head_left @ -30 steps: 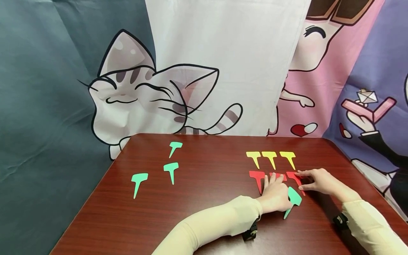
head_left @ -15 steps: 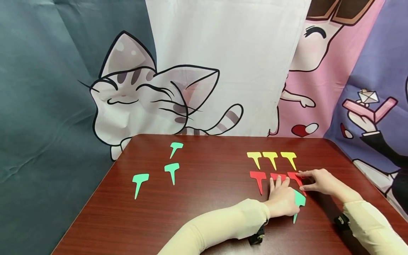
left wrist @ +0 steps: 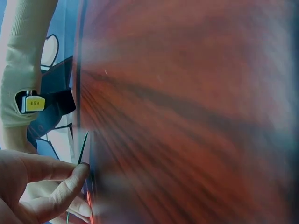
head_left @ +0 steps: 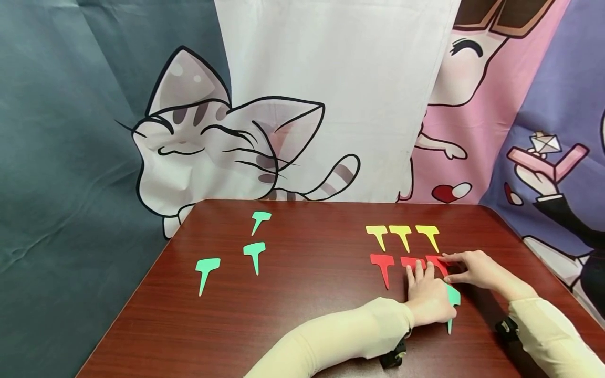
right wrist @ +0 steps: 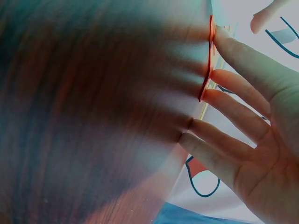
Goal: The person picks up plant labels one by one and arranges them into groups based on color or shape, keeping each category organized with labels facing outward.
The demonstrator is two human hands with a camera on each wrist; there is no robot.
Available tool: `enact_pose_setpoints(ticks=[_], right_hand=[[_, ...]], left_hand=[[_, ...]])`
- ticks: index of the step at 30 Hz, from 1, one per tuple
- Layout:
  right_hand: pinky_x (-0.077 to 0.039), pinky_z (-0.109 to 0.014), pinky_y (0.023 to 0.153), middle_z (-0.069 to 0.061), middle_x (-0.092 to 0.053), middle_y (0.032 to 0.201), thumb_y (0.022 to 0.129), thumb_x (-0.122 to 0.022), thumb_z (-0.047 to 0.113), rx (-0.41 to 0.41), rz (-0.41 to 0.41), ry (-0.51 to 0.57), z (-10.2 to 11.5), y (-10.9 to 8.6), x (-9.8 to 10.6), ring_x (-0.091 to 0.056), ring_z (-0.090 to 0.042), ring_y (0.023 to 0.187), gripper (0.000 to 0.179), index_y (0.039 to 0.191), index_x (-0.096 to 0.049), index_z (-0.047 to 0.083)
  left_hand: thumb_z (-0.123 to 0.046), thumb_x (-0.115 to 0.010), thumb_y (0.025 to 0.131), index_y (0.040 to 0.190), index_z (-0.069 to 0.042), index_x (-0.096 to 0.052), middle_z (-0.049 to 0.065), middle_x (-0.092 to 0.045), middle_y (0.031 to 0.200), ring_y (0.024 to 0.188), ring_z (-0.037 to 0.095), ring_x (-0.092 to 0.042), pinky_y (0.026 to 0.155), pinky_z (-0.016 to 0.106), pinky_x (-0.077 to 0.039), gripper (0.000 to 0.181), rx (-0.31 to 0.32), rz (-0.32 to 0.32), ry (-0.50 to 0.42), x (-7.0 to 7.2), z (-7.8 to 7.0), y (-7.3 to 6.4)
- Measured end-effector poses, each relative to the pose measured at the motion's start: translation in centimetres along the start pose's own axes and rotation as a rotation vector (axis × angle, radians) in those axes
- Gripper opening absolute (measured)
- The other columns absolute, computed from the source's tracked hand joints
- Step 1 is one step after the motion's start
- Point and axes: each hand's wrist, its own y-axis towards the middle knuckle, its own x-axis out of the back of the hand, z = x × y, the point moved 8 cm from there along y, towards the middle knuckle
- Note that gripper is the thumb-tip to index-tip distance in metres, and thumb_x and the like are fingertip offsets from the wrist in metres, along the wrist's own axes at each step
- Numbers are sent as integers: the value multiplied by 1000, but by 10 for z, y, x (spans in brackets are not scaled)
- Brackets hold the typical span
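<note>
My left hand (head_left: 429, 299) pinches a green T-shaped plant label (head_left: 454, 295) between thumb and index finger, just in front of the red row. In the left wrist view that label (left wrist: 84, 145) appears edge-on as a thin sliver. Fingers of my right hand (head_left: 476, 270) rest on the rightmost red plant label (head_left: 436, 260), which lies on the table; the right wrist view has them extended, touching the red label (right wrist: 208, 63). The middle red label (head_left: 411, 260) is partly covered by my left fingers. Left of it lies another red label (head_left: 384, 265).
Three yellow labels, among them the leftmost (head_left: 377, 232), form a row behind the red ones. Across the brown table (head_left: 302, 283), three green labels lie scattered at left, one near the edge (head_left: 205, 268). A printed cloth (head_left: 331, 63) hangs behind.
My left hand has slid to the right and slightly nearer, carrying the green label towards my right hand. The right hand stays in place on the red label.
</note>
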Motion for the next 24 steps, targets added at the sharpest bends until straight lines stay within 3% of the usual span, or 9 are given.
enact_pose_setpoints(ticks=[12,24], right_hand=[[-54,-47,77,-18,-70,108,66,-84,35,46,-37,-30,3,0,3,-67,-36,95,54,108,-72,4],[-53,-48,78,-20,-68,111,67,-83,35,23,-12,-13,2,1,1,-67,-36,96,55,109,-71,3]], left_hand=[[-51,-73,69,101,-39,-69,-4,-33,149,144,19,-21,116,43,-18,35,18,-24,-37,-2,-11,-4],[-57,-69,71,123,-40,-57,-2,-34,149,144,20,-19,117,42,-14,56,59,22,10,-10,-17,-2]])
